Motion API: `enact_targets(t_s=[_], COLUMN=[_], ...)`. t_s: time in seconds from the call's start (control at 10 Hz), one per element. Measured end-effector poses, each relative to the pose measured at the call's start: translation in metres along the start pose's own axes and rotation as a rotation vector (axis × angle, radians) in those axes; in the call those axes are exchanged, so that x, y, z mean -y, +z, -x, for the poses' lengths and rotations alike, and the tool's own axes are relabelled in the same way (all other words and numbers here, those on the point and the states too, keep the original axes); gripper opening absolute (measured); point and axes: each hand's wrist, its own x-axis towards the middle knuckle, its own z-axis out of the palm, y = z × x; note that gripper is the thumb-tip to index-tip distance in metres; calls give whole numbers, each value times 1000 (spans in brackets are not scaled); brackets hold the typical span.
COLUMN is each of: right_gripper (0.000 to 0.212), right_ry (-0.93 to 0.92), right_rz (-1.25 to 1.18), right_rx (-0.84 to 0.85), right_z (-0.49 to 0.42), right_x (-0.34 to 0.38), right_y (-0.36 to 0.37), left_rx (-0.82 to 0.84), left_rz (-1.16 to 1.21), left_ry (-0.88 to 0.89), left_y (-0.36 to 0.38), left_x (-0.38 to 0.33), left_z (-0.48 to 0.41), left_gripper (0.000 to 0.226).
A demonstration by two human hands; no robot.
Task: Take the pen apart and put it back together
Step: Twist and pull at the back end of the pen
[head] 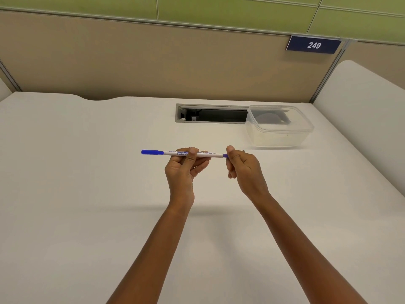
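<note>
Forearms reach over the white tabletop (87, 172). The left hand (183, 170) pinches the pen (203, 154) mid-barrel; the right hand (243, 170) pinches its blue right end. The pen is level, blue cap (152, 152) on left. Beyond sits a clear container (278, 128).

A smooth white plastic barrel with a glossy blue cap (152, 152) is seen on the pen (203, 154). The desk (87, 172) appears matt; the container (278, 128) is clear plastic, the partition (131, 62) possibly cloth-covered.
</note>
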Motion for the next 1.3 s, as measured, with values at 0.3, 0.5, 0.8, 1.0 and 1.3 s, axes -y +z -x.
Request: enact_targets(t_s=[0.3,0.5,0.8,1.0,1.3], right_gripper=[8,9,42,40,8], right_ry=[-250,-328,11,3,-293], right_rz=[209,293,22,-15,274], right_rx=[4,-58,-39,-52,-41], right_z=[6,7,1,1,8], right_x=[-5,-4,-6,-9,-13], right_y=[-5,-4,3,2,-4], left_rx=[-33,-31,-3,-5,-26], left_rz=[0,-12,-44,-34,-31], left_ry=[-7,-12,8,7,11], left_y=[-4,-4,-3,-2,-5], left_x=[0,2,3,4,2], left_z=[0,1,2,1,1], left_gripper=[15,15,16,17,16])
